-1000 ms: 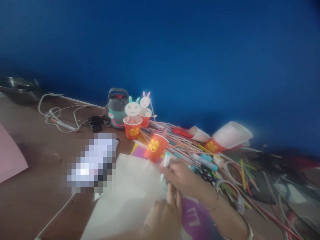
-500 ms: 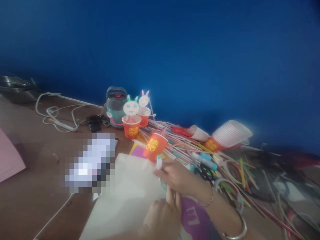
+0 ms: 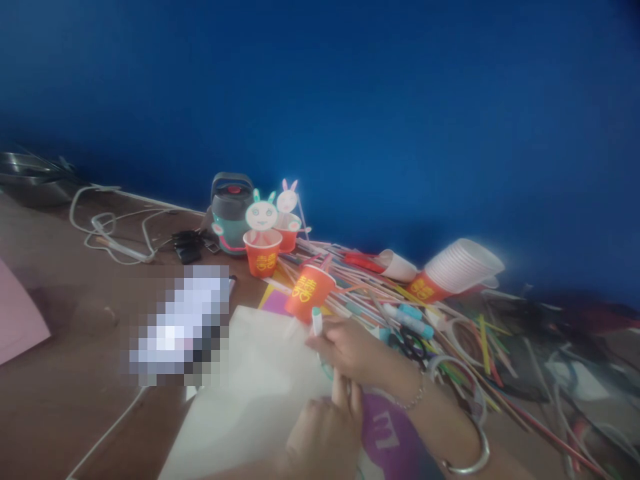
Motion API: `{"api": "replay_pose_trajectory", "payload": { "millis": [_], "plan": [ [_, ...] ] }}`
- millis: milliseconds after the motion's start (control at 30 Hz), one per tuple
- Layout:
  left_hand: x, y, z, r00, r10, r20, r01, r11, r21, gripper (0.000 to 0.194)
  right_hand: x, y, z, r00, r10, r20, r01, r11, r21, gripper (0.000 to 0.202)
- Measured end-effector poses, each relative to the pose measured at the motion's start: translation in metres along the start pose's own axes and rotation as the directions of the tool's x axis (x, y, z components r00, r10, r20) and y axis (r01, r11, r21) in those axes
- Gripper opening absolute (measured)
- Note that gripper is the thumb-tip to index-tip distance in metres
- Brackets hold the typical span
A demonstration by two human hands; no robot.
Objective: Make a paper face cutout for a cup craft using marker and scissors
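Observation:
My right hand (image 3: 350, 350) is closed around a white marker (image 3: 317, 323) with a green end, held nearly upright. Below it a curved green line (image 3: 326, 368) shows on white paper, partly behind my fingers. My left hand (image 3: 325, 433) rests at the bottom with two fingers stretched forward, pressing down beside the right hand's underside. Beneath both lies a large pale sheet (image 3: 260, 373). A purple printed piece (image 3: 387, 433) with a white letter sticks out under my right wrist. The marker's tip is hidden.
A tilted red paper cup (image 3: 310, 293) stands just beyond my right hand. Behind are a cup (image 3: 263, 257) with a rabbit face, another rabbit cup (image 3: 287, 233) and a grey-teal container (image 3: 233, 213). Straws, markers, scissors (image 3: 413, 347) and stacked cups (image 3: 450, 270) crowd the right; a blurred phone (image 3: 183, 320) lies left.
My right hand and the marker have shifted very slightly left and up. The left hand stays almost in place, and the surrounding objects have not moved.

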State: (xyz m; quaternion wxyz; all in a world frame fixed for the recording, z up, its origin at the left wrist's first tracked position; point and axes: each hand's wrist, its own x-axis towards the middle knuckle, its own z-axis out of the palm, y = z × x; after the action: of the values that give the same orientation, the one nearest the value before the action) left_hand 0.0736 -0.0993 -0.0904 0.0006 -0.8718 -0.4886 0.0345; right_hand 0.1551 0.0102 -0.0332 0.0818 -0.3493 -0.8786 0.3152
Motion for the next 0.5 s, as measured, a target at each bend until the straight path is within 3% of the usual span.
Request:
{"api": "replay_pose_trajectory", "payload": {
  "millis": [500],
  "plan": [
    [-0.0017, 0.0002, -0.0027, 0.999, -0.008, 0.034, 0.006, 0.998, 0.06, 0.062, 0.002, 0.0037, -0.0014, 0.997, 0.069, -0.037, -0.069, 0.998, -0.005, 0.042]
  ]
}}
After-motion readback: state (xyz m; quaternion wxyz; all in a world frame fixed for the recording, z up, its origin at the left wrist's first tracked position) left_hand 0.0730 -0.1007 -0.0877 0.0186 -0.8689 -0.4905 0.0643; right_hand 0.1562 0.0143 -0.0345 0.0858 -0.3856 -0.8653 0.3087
